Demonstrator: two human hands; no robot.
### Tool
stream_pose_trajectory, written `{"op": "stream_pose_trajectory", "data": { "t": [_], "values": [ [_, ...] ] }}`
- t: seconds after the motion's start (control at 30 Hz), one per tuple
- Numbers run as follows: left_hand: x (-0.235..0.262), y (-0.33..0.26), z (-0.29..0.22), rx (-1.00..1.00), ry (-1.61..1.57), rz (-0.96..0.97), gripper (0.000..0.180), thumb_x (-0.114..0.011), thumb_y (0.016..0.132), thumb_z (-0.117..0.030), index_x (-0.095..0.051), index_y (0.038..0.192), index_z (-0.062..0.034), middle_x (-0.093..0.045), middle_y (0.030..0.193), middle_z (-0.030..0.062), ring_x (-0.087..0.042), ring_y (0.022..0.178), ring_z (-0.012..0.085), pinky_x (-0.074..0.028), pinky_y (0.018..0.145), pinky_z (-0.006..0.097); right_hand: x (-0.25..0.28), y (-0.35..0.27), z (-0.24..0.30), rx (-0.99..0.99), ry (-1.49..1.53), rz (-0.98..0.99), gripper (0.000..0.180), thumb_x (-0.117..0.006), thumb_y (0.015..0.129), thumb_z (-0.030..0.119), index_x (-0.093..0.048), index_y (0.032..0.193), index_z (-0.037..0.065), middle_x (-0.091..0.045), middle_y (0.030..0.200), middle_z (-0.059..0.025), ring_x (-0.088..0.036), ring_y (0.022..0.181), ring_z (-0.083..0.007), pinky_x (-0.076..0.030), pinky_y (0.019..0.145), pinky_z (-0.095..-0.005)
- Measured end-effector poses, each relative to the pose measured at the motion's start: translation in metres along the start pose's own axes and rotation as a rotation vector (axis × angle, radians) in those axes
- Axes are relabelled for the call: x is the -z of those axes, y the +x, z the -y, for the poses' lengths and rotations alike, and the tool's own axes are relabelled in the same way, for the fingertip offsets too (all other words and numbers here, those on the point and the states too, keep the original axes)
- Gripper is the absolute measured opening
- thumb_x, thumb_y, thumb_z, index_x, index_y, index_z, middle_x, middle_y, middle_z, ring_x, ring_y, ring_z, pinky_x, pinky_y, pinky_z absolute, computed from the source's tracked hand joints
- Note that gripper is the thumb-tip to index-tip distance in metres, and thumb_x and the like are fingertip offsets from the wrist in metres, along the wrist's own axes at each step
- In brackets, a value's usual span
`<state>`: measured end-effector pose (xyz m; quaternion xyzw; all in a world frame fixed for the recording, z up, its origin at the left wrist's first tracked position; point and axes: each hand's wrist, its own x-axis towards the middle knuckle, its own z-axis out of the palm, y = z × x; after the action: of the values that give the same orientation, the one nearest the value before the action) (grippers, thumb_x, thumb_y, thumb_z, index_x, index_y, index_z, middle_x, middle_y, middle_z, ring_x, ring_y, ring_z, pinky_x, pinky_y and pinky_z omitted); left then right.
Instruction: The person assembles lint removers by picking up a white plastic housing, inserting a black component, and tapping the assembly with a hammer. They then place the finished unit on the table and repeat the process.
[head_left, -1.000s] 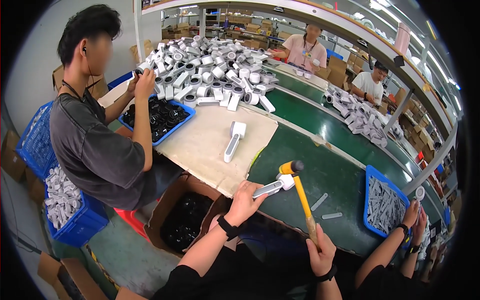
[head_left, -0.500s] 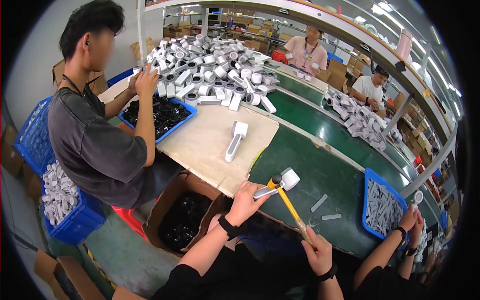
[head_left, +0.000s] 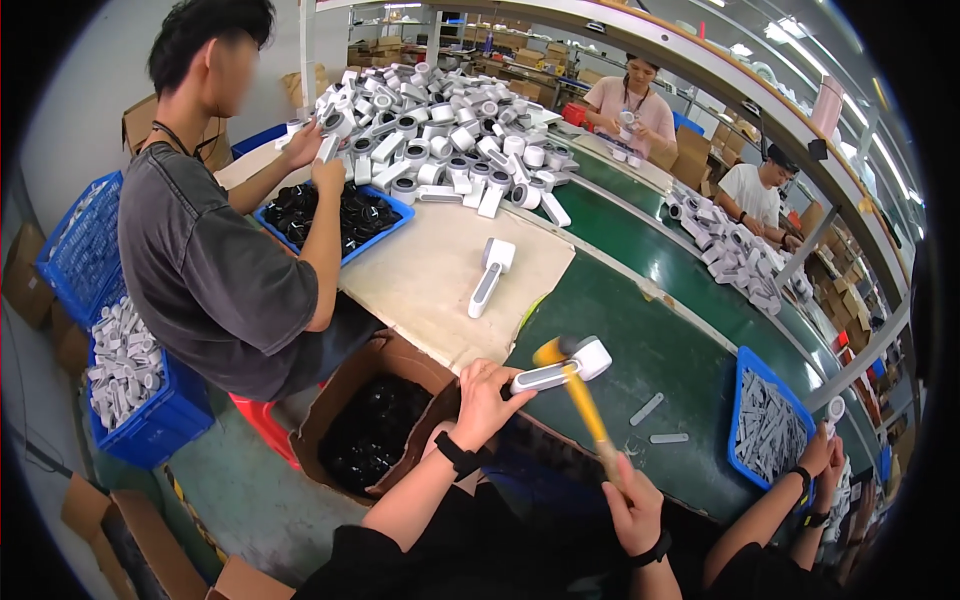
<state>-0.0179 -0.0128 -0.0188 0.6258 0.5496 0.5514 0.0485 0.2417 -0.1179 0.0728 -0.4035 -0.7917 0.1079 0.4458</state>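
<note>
Low in the middle, my left hand (head_left: pixel 487 405) is closed round the handle end of a white handheld device (head_left: pixel 594 358), whose round head points right. A long grey strip (head_left: pixel 541 377) runs along its handle. My right hand (head_left: pixel 636 508) grips a mallet (head_left: pixel 592 420) by its yellow shaft. The mallet's black and yellow head, smeared by motion, overlaps the device's handle in view; whether they touch I cannot tell. Another white device (head_left: pixel 492 276) lies alone on the beige board ahead. Two loose grey strips (head_left: pixel 647 409) are on the green table to the right.
A large heap of white devices (head_left: pixel 440 140) covers the far left table. Beside a seated person (head_left: pixel 220 250) is a blue tray (head_left: pixel 398 219) of black parts. A cardboard box (head_left: pixel 310 425) stands below. Right, a blue tray (head_left: pixel 740 400) of grey strips borders a co-worker's hands (head_left: pixel 822 460).
The mallet's head has lifted slightly off the device's handle and blurred. My left hand keeps its hold. The whole view has shifted a little. Across the belt, a person has raised a white device.
</note>
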Motion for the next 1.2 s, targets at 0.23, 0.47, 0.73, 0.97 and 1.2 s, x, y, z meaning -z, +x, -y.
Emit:
{"op": "stream_pose_trajectory", "data": {
  "t": [0.23,0.47,0.73,0.97,1.2],
  "values": [
    [0.001,0.001,-0.001,0.01,-0.018,0.02,0.029,-0.085,0.069,-0.025,-0.073,0.091,-0.0105,-0.059,0.082,0.0053,-0.054,0.09,0.0249,-0.036,0.086,0.037,0.009,0.005,0.007,-0.082,-0.004,0.08,0.049,-0.069,0.082,-0.003,-0.059,0.13,-0.001,-0.06,0.079,-0.0109,-0.059,0.068,-0.0201,-0.046,0.064,-0.0312],
    [0.002,-0.001,0.001,0.019,-0.017,0.027,0.03,-0.085,0.068,-0.025,-0.073,0.09,-0.0095,-0.06,0.083,0.005,-0.054,0.092,0.0244,-0.036,0.087,0.037,0.008,0.008,0.008,-0.096,-0.066,0.235,0.047,-0.07,0.082,-0.001,-0.061,0.129,0.004,-0.061,0.079,-0.0137,-0.06,0.064,-0.0272,-0.048,0.06,-0.0314],
    [0.0,-0.001,0.003,0.014,0.021,0.014,0.033,-0.086,0.067,-0.026,-0.072,0.089,-0.0065,-0.061,0.085,0.0067,-0.055,0.093,0.0256,-0.036,0.089,0.037,0.006,0.005,0.011,-0.083,-0.104,0.275,0.045,-0.071,0.081,0.0,-0.063,0.126,0.005,-0.063,0.082,-0.0142,-0.063,0.069,-0.0305,-0.05,0.062,-0.0352],
    [0.002,-0.003,0.002,0.07,0.021,0.052,0.031,-0.086,0.067,-0.025,-0.073,0.09,-0.0077,-0.061,0.086,0.0067,-0.055,0.094,0.0253,-0.036,0.088,0.037,0.005,0.001,0.002,-0.112,-0.08,0.276,0.047,-0.072,0.081,0.0,-0.063,0.127,0.005,-0.062,0.081,-0.0132,-0.062,0.066,-0.0277,-0.049,0.06,-0.0327],
    [0.002,0.0,-0.004,0.051,0.006,0.048,0.03,-0.086,0.067,-0.024,-0.075,0.091,-0.0117,-0.061,0.083,0.0054,-0.055,0.094,0.0245,-0.036,0.089,0.037,0.011,-0.008,-0.011,-0.184,-0.071,0.232,0.048,-0.07,0.082,-0.001,-0.062,0.129,0.005,-0.057,0.075,-0.0119,-0.055,0.061,-0.0246,-0.045,0.057,-0.0328]
  ]
}}
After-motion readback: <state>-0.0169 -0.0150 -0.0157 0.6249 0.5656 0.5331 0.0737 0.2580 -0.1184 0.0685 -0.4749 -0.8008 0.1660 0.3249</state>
